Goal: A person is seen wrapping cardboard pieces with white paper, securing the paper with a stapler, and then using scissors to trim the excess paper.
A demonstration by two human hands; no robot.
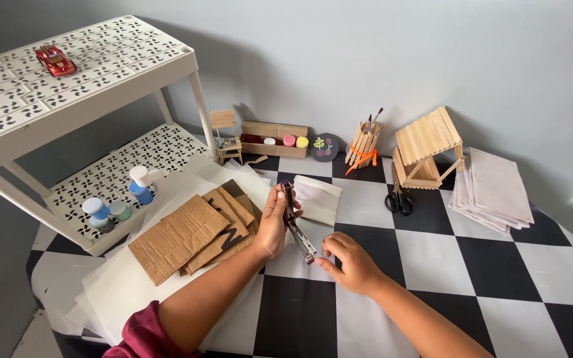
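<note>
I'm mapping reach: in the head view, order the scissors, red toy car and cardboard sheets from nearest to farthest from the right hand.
From the right hand:
1. Scissors, behind it, slightly right.
2. Cardboard sheets, left, past the left hand.
3. Red toy car, far left, on the top shelf.

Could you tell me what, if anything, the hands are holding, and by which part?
The left hand grips an opened stapler by its hinged upper end; the right hand pinches its lower tip.

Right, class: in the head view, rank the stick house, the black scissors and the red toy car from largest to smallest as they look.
1. stick house
2. red toy car
3. black scissors
The car and the scissors look close in size, so their order is unsure.
</note>
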